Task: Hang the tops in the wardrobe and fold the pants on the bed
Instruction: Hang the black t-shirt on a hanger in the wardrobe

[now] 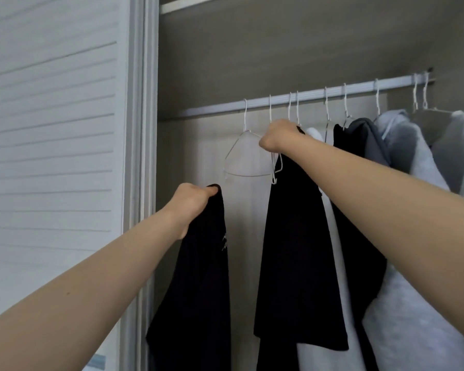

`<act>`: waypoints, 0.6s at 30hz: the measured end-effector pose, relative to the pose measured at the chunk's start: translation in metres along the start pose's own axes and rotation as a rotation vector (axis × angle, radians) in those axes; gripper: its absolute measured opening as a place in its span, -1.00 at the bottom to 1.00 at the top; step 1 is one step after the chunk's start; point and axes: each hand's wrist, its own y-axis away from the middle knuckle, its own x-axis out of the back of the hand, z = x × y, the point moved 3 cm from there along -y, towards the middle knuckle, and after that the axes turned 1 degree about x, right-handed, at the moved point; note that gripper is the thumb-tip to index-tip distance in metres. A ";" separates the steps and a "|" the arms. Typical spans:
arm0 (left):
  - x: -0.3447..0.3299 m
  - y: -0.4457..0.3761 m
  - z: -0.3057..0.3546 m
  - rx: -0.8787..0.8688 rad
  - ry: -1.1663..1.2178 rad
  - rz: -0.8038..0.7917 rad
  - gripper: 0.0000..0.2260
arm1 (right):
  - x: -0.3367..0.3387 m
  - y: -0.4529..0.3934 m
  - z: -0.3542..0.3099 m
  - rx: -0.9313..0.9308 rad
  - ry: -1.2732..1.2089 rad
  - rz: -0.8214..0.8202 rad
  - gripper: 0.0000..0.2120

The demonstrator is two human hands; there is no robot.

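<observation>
The left hand [190,202] grips a black top [198,290] by its upper edge, held low and ready, while the right hand [279,137] closes on a white hanger [275,167] beneath the wardrobe rail [332,91], apparently to take it down beside another black top [298,250] hanging there.

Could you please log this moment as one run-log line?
left hand: grips black fabric top | right hand: grips white wire hanger | grey wardrobe rail

A white slatted sliding door [51,156] fills the left side, its ridged frame [142,129] running top to bottom beside the opening. Low on the door sits a small pale blue patch [98,361] — too blurred to identify. A taupe back panel [279,54] spans the interior.
</observation>
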 end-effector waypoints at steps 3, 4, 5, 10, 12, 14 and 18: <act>0.003 -0.005 -0.008 0.016 -0.007 -0.010 -0.67 | -0.008 0.002 0.003 -0.001 0.080 -0.136 -0.81; 0.004 -0.007 -0.011 0.020 -0.017 -0.014 -0.66 | -0.010 0.001 0.005 -0.013 0.050 -0.151 -0.88; 0.005 -0.008 -0.013 0.020 -0.025 -0.016 -0.66 | -0.014 -0.002 0.007 -0.021 0.001 -0.161 -0.92; 0.004 -0.016 -0.023 0.028 -0.033 -0.017 -0.66 | -0.027 -0.007 0.020 -0.169 -0.439 -0.279 -0.70; 0.002 -0.019 -0.027 0.027 -0.031 -0.021 -0.65 | -0.027 -0.009 0.024 -0.202 -0.601 -0.316 -0.62; 0.001 -0.021 -0.029 0.025 -0.035 -0.023 -0.66 | -0.026 -0.012 0.029 -0.240 -0.746 -0.312 -0.54; -0.002 -0.024 -0.033 0.041 -0.028 -0.027 -0.67 | -0.022 -0.015 0.033 -0.228 -0.821 -0.228 -0.57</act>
